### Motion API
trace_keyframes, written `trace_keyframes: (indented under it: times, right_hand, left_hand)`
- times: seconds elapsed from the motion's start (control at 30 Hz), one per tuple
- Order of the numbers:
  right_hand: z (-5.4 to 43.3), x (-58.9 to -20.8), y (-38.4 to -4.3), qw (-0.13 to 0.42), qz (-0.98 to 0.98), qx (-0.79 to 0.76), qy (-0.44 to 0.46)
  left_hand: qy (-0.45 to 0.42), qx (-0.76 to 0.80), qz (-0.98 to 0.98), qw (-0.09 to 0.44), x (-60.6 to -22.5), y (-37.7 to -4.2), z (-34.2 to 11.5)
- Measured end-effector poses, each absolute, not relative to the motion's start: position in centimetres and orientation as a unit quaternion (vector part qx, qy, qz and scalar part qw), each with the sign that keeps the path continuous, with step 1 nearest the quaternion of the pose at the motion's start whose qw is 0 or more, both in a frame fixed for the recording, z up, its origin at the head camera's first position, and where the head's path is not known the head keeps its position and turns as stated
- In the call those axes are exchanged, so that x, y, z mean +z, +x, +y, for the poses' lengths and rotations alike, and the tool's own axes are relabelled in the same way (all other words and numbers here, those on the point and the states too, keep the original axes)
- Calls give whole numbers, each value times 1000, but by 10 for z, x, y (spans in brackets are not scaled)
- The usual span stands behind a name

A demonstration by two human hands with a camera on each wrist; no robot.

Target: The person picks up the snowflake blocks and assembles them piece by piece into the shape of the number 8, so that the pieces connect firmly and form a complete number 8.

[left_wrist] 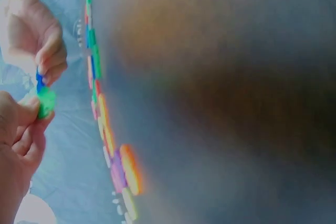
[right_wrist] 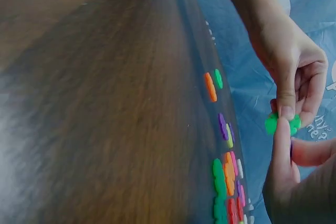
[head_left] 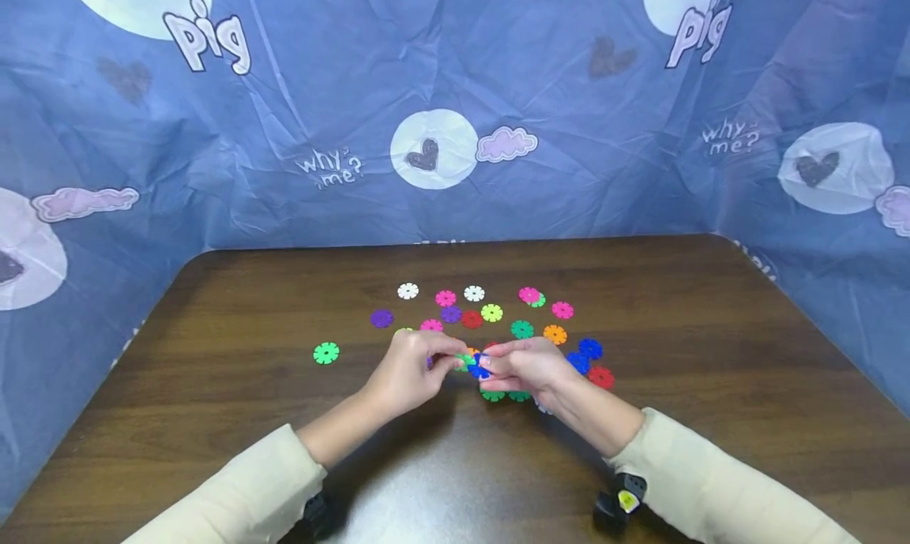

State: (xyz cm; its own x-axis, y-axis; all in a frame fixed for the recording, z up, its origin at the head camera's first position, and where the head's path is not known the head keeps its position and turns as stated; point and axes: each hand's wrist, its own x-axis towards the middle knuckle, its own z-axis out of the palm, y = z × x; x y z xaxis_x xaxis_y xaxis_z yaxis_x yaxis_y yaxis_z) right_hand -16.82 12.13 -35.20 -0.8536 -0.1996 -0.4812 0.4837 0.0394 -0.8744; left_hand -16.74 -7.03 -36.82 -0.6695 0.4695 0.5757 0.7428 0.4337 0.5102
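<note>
Over the middle of the table, my left hand (head_left: 408, 370) pinches a green notched disc (left_wrist: 46, 103) between thumb and fingers. Facing it, my right hand (head_left: 533, 368) pinches a blue notched disc (head_left: 479, 366). The two discs meet between the fingertips; whether their slots are interlocked I cannot tell. In the right wrist view the green disc spreads out around the thumb tips, and the blue one is mostly hidden by fingers. Below and around the hands lie dark green discs (head_left: 493, 395) and other coloured ones, partly covered by the hands.
Many notched discs lie scattered on the brown table (head_left: 235, 418), among them a lone green disc (head_left: 326, 353) at left, white discs (head_left: 408, 291) at the back and a red disc (head_left: 600, 377) at right. A blue printed cloth (head_left: 441, 70) hangs behind the table.
</note>
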Motion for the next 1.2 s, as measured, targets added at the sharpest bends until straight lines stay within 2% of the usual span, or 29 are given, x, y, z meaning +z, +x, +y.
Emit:
trace_keyframes:
  times: [0.2,0.47,0.77,1.03,1.2]
  right_hand:
    - [131,-351,-165,314,690,-652,34]
    - [135,-344,-171,353,699,-621,-3]
    - [138,-348,-167,338,727,-596,-38]
    - [160,-352,-164,300,739,-603,16]
    - [176,-355,-162,289,733,-615,34]
  left_hand:
    - [-399,-371,-833,99,-357,-170,-78]
    - [-430,-338,-836,43,-340,-175,-88]
    - [-449,-335,-827,51,-345,-177,-78]
    - [-373,-321,-871,1,-361,-172,-67]
    - [-365,-274,-890,-18,-363,-173,-68]
